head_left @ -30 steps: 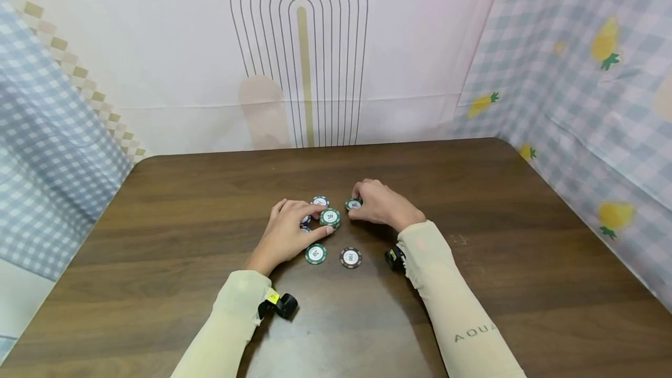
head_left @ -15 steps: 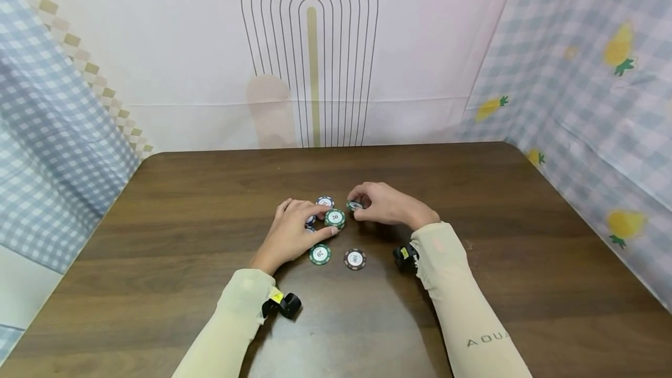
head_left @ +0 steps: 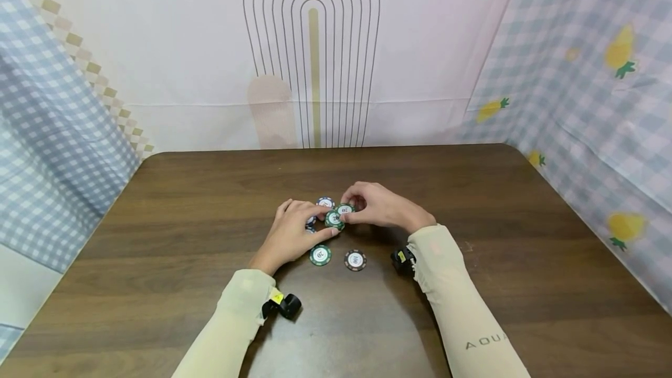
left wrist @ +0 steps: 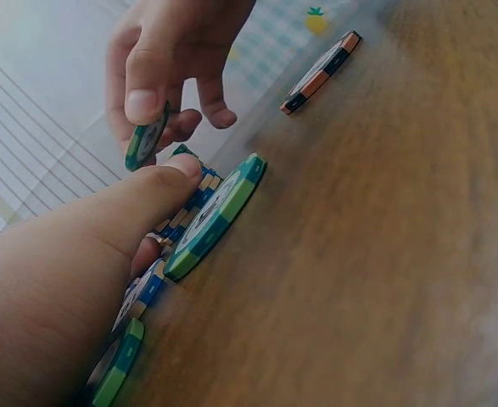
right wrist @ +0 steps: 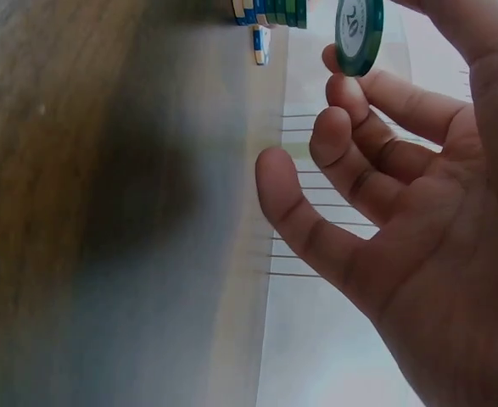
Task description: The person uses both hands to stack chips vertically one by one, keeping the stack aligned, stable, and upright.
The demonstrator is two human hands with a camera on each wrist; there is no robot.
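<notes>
My left hand steadies a stack of poker chips between thumb and forefinger. The stack has a green chip marked 20 on top; in the right wrist view, the stack shows blue chips below green ones. My right hand pinches a green poker chip, also marked 20, tilted on edge between thumb and fingertips. This held chip is just above and right of the stack. In the left wrist view, the left thumb presses the stack's side.
A green chip and a dark chip marked 100 lie flat nearer the body. Blue chips lie behind and beside the left fingers, partly hidden. The wooden table is backed by hanging cloth.
The right hand has lifted the green chip from right of the stack and carried it left toward the stack's top. The left hand stays in place on the stack.
</notes>
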